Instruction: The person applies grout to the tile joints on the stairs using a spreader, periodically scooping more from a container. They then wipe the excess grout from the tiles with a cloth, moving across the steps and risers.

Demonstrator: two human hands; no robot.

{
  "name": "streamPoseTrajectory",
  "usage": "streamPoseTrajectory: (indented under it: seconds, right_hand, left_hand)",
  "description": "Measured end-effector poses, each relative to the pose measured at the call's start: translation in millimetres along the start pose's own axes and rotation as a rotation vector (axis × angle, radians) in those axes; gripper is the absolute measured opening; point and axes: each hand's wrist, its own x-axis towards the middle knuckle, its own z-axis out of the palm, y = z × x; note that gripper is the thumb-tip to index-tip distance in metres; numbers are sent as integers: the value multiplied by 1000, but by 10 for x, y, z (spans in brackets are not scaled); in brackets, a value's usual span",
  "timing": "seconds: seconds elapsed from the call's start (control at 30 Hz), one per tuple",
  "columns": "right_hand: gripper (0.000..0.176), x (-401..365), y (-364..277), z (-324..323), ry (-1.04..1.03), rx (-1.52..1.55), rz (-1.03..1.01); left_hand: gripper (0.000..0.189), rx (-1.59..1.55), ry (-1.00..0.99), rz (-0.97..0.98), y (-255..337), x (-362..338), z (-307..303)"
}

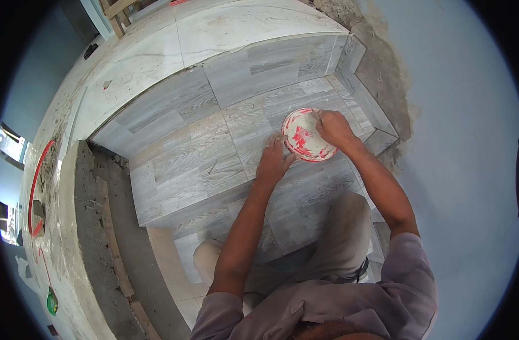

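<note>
Head view. The person crouches over a platform of grey wood-grain tiles (180, 158). A red-smeared bowl (304, 136) sits on the tiles near the far right corner. The right hand (334, 128) lies on the bowl's far rim, its fingers curled over the edge and gripping it. The left hand (273, 163) is just beside the bowl's near edge, fingers (279, 146) stretched out and pressed on the tile where a pale smear shows. It holds nothing that can be seen. The step in hand appears to be working filler from the bowl into the tile surface. The next move probably calls for a steady bowl and firm, even fingertip pressure. Raw mortar (92, 187) borders the platform's left side.
</note>
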Motion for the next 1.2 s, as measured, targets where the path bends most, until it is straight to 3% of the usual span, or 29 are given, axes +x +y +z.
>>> streamPoseTrajectory:
  seconds: [0.33,0.5,0.77,0.87,0.93,1.07,1.13,1.2]
  right_hand:
    - [30,202,595,128,-53,236,348]
    - [24,85,503,223,-34,703,534]
    - [21,172,406,392,-86,651,474]
    - [19,157,135,205,-150,596,454]
    - [19,116,70,182,-207,620,455]
    - [23,90,178,258,-238,1017,531]
    - [24,83,132,179,-250,1185,553]
    - [27,70,106,50,-212,1417,637]
  left_hand:
    - [83,-34,1,-26,24,19,-6]
    - [85,-15,-27,-89,39,17,-8]
    - [89,-34,-73,-197,104,34,-48]
    - [88,24,39,-71,84,24,-36]
    - [87,-60,-78,-205,160,41,-114]
    - [87,-115,-151,-284,186,61,-167]
    - [90,-27,-28,-137,96,46,-75]
    - [91,-30,-16,-129,58,24,-22]
